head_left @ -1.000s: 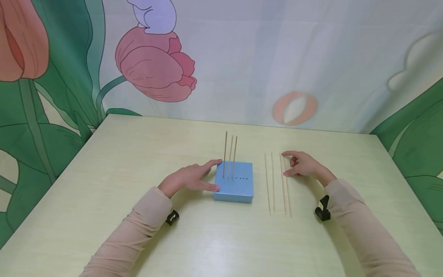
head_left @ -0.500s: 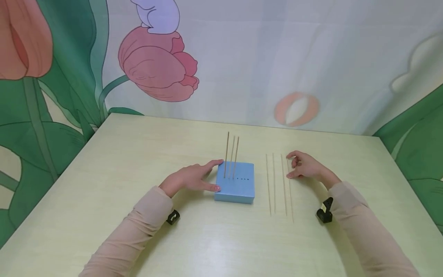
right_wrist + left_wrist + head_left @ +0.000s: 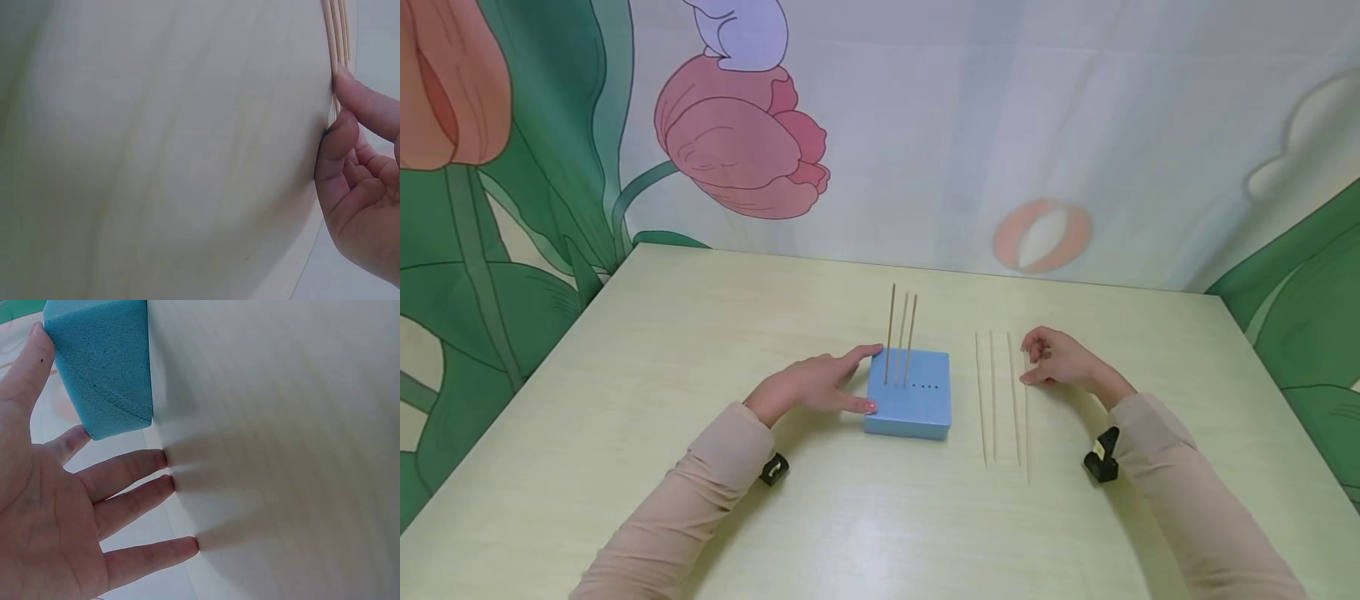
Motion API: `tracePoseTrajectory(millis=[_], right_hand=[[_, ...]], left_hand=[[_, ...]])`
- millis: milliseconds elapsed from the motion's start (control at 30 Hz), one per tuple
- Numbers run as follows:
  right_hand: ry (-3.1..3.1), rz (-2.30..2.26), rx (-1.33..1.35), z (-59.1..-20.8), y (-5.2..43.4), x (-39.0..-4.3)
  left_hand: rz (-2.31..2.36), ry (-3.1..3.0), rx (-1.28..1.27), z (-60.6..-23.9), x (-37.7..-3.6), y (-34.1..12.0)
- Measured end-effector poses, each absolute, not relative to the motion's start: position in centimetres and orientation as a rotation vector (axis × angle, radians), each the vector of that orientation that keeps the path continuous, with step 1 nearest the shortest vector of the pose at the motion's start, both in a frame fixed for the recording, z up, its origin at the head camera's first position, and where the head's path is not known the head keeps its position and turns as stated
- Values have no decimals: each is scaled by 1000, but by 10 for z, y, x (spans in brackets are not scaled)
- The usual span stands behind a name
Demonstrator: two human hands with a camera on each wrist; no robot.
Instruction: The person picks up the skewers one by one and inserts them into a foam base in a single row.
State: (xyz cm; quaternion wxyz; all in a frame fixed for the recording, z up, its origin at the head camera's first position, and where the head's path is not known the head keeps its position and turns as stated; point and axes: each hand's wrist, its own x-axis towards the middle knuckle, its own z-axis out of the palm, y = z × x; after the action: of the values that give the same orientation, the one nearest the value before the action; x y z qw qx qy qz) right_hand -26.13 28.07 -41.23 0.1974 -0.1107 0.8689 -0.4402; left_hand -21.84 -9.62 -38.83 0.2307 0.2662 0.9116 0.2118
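A blue foam block (image 3: 917, 410) lies on the table with a row of small holes in its top. Three thin wooden sticks (image 3: 891, 333) stand upright in that row at its left end. With thumb and index finger spread straight, my left hand (image 3: 808, 385) touches the block's left corners. In the left wrist view, its other fingers (image 3: 134, 509) reach down to the table. To the right of the block my right hand (image 3: 1062, 358) pinches the upper part of a thin wooden stick (image 3: 1027, 433) between thumb and index finger. The right wrist view shows the pinch beside other sticks (image 3: 337, 31).
Several more thin sticks (image 3: 993, 400) lie roughly parallel on the table between the block and my right hand. The pale wooden table (image 3: 865, 525) ends at a patterned curtain (image 3: 917, 150) behind. Each wrist wears a small black camera (image 3: 1102, 457).
My right hand has drawn the rightmost stick a little away from its neighbour, rightward and nearer, and its angle has straightened. The left hand and the block have stayed in place.
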Motion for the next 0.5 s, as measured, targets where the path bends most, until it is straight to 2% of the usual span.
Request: tracePoseTrajectory(millis=[500], right_hand=[[2542, -1154, -285, -415, 279, -258]], left_hand=[[583, 2509, 739, -387, -217, -96]])
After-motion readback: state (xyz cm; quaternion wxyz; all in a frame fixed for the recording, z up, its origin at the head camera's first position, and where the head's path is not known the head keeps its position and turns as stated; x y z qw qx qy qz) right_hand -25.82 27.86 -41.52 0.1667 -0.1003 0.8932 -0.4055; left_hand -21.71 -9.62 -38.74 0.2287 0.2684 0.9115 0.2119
